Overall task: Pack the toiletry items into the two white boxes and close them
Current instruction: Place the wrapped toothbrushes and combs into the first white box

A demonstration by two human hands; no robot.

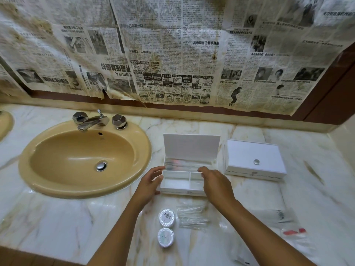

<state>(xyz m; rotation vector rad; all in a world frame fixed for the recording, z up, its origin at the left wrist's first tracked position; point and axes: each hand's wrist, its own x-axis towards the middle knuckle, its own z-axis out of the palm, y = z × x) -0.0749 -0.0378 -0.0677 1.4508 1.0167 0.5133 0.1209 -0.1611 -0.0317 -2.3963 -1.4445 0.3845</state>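
A tan oval ceramic sink fills the left part of the marble counter. My left hand rests its loosely curled fingers against the left end of the open white compartmented box, which stands mid-counter with its lid upright. Toward the front edge lie two round white wrapped soaps and, just right of them, clear plastic packets. My right hand pinches a clear-wrapped item lying in the box's rear compartment. Further right stands the closed white box with a round knob.
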